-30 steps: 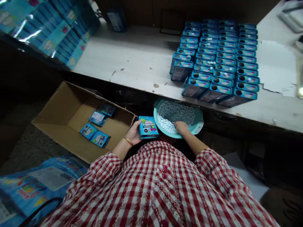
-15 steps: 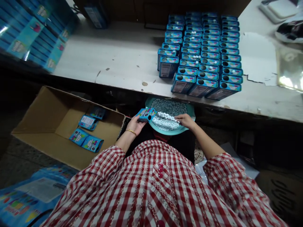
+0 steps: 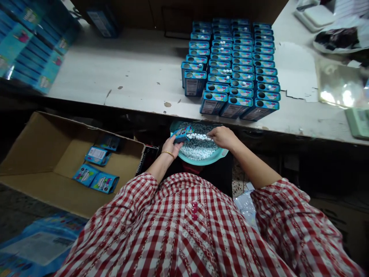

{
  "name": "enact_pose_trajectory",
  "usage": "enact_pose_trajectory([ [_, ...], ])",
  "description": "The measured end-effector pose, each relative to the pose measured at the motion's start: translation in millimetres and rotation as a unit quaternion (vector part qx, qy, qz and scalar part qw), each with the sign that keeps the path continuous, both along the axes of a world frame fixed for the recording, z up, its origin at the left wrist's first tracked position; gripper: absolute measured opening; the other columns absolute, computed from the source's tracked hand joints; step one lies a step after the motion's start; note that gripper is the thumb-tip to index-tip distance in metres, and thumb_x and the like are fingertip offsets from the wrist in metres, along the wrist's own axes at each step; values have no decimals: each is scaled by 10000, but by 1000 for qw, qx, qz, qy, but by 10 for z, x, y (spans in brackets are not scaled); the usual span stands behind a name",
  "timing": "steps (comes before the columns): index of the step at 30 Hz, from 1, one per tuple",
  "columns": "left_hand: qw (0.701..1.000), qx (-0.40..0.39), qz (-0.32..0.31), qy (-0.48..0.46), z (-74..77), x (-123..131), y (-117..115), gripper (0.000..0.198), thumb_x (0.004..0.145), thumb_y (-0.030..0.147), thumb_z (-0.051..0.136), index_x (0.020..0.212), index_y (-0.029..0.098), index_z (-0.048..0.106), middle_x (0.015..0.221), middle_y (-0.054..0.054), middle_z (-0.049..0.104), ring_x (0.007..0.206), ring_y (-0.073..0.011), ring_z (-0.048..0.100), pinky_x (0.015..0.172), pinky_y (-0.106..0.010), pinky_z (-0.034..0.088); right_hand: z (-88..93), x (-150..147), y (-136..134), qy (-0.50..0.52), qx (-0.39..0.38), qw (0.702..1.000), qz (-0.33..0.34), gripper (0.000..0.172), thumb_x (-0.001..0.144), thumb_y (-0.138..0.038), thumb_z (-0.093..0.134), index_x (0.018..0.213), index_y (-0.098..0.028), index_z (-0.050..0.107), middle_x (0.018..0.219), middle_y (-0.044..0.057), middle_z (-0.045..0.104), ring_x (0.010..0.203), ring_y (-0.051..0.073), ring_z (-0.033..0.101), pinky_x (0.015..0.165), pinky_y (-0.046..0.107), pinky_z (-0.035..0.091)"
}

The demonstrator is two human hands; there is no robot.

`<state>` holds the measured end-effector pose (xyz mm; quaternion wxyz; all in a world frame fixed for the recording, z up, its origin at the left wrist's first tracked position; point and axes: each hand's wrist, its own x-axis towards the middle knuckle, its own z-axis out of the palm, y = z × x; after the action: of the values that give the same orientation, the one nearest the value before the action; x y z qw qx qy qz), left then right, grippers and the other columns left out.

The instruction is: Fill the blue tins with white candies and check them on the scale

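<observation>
My left hand (image 3: 171, 147) is closed around a small blue candy box (image 3: 181, 134), tilted with its end toward the right. My right hand (image 3: 224, 137) grips a scoop (image 3: 201, 137) heaped with a row of small white candies. The scoop's tip meets the box's end; its shape is mostly hidden under the candies and my fingers. Below both hands, a turquoise basin (image 3: 203, 161) holds many more loose white candies (image 3: 196, 151).
Rows of upright blue boxes (image 3: 240, 100) stand on the white table (image 3: 138, 82) above the basin. At left, an open cardboard box (image 3: 65, 187) contains several blue packets (image 3: 104, 182). Wrapped blue packs (image 3: 34, 50) sit at the table's left end.
My right hand has risen slightly and turned over more, bringing the loaded scoop level against the candy box. The view has shifted, so the table's contents appear farther left.
</observation>
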<state>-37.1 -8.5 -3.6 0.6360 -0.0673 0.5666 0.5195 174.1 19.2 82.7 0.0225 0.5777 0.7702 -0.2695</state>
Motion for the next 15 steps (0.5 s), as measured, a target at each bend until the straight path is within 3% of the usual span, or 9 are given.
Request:
enact_pose_trajectory([
  [5,998,36,-44,38,21,34,6,309,799,150,556,1080,273,516,963,-9,646,798,-150,645,770,-356,521,214,-202,89,-79,-15,996,28,212,745,-133,572,852,-220,733,772,55,672,899,231,621,852,390,443],
  [8,990,81,-103,46,38,59,-33,185,781,214,595,963,223,563,928,-24,637,786,-135,623,771,-321,505,286,-272,106,-105,-11,994,37,225,771,-152,555,911,-207,722,846,81,676,916,249,625,845,407,451],
  [10,981,104,-152,65,27,64,-67,216,716,244,671,905,194,579,899,-31,623,799,-134,604,786,-301,489,324,-306,101,-127,-15,991,39,244,784,-159,542,960,-186,710,904,100,674,922,263,631,831,410,460],
  [13,941,144,-248,179,-8,46,-100,461,524,182,797,939,201,596,885,-23,589,840,-160,582,829,-311,465,384,-363,79,-153,-5,987,55,240,786,-174,553,976,-163,700,922,113,676,917,262,638,810,383,473],
  [15,879,169,-323,309,-22,22,-93,565,429,143,824,949,211,615,912,-27,561,895,-196,567,863,-333,449,442,-398,58,-163,2,984,66,238,791,-171,544,974,-159,696,916,121,681,909,255,643,797,360,478],
])
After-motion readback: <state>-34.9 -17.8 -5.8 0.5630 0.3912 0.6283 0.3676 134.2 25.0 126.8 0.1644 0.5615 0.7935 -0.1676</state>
